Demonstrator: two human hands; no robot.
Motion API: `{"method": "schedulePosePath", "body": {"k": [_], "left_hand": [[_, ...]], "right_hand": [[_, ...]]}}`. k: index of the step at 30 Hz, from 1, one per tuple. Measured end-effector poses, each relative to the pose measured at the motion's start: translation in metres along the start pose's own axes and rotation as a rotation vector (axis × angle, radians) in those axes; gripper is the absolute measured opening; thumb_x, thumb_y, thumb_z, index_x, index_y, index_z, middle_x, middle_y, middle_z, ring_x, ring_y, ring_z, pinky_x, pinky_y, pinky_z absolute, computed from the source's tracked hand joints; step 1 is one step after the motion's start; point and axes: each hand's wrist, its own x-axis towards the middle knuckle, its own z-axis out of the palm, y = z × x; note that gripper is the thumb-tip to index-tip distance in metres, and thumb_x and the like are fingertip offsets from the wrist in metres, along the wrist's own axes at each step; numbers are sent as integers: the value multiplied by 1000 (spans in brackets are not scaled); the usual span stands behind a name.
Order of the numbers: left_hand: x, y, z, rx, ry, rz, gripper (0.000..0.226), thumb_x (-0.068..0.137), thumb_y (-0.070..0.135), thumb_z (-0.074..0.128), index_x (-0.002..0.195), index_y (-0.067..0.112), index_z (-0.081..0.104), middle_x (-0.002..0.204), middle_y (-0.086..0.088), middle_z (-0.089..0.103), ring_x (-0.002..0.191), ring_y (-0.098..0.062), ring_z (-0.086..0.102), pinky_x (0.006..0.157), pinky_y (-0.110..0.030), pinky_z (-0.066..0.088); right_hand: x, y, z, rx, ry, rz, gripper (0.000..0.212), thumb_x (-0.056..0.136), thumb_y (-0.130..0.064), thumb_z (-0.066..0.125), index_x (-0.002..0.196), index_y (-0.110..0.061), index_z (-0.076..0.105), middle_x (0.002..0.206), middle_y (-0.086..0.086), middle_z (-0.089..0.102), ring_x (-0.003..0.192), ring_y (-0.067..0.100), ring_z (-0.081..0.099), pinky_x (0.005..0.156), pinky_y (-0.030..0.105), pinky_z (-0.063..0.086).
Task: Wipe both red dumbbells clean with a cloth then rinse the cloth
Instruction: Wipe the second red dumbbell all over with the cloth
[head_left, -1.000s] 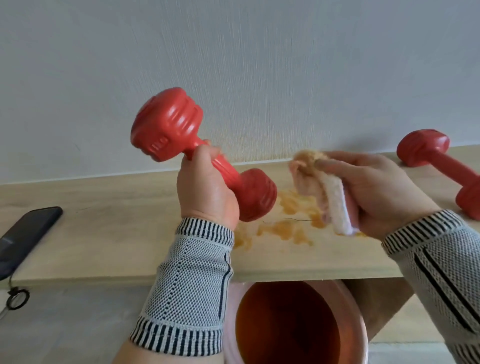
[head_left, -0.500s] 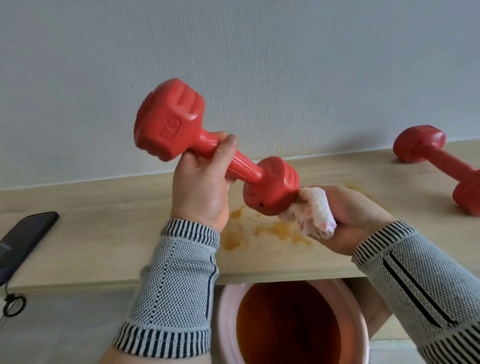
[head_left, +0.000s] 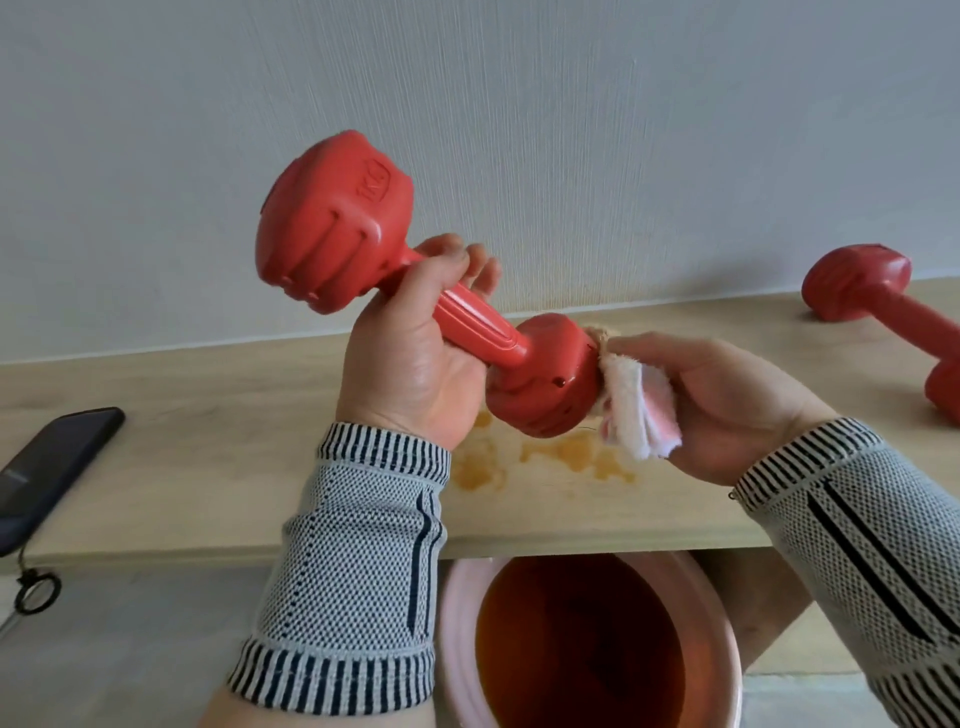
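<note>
Now my left hand (head_left: 415, 358) grips the raised red dumbbell (head_left: 415, 280); my right hand (head_left: 727, 400) pinches the cloth (head_left: 636, 410) against its lower head.

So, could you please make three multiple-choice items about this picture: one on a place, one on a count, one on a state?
1. Where does the second dumbbell lie?
A. on the shelf, at the right
B. inside the bucket
C. on the phone

2. How many red dumbbells are in view?
A. one
B. two
C. three

3. What is the right hand doing?
A. hanging idle
B. pressing a cloth against the lower head of the held dumbbell
C. holding the phone

Key:
1 A: it rests on the wooden shelf near the right edge, untouched.
2 B: one in the left hand, one on the shelf.
3 B: its fingers curl round the folded cloth, which touches the dumbbell's head above the orange stains.
</note>
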Motion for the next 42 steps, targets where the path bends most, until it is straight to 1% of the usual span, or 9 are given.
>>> {"method": "schedulePosePath", "body": {"k": [2,5,9,16,23,27,32,38,42], "left_hand": [[-1,-1,1,15,51,-6,15,87,11,64,76,20,59,79,2,62,89,-17,62,94,-37,47],[-1,-3,1,-31,225,-54,14,86,17,70,77,20,60,68,5,58,73,-11,61,92,-32,50],[2,-6,-5,-95,350,-114,12,86,19,72,82,18,61,70,4,56,79,-14,56,97,-36,47],[-6,-19,8,194,146,70,19,88,10,67,72,20,59,64,3,54,68,-13,52,78,-35,43],[-15,-37,20,413,217,210,21,85,18,69,66,25,62,48,12,48,51,-14,50,60,-35,48],[-7,-22,7,389,353,220,22,80,32,71,69,20,56,57,3,54,66,-24,53,76,-64,52],[-3,-11,2,167,429,237,15,89,23,69,80,17,59,77,0,55,79,-18,55,92,-45,48],[-6,-13,7,95,299,98,15,89,1,59,81,14,59,76,1,59,83,-20,58,79,-35,46],[-5,-6,-7,361,-19,94,22,89,4,61,107,15,63,103,-3,65,100,-20,62,84,-36,55]], "right_hand": [[1,-2,-4,0,3,0,58,70,-14,68,125,1,58,86,9,56,64,16,60,51,24,53],[-8,-15,-4,20,-35,-54,26,78,-12,59,103,-7,61,90,6,55,62,12,59,46,21,49],[-18,-22,5,-111,132,-288,31,77,1,58,108,1,66,90,16,70,69,22,70,48,27,52],[-12,-3,30,-1185,333,-711,21,88,-12,63,100,-26,74,83,-10,74,80,-1,66,68,6,47],[-5,16,35,-1731,360,-638,27,88,-12,49,106,-20,68,99,4,61,88,24,61,72,29,44],[-17,9,31,-1231,223,-534,21,84,-4,59,87,-15,76,82,3,75,84,18,69,78,30,53],[-20,-10,1,-225,435,-396,18,86,9,54,87,0,70,74,13,72,62,23,70,52,35,58],[-2,14,0,-115,327,-69,29,88,4,52,111,20,57,98,33,63,63,32,65,44,34,53],[-2,5,-9,-20,231,-9,23,92,-1,46,107,10,58,76,22,62,47,24,63,39,28,49]]}}
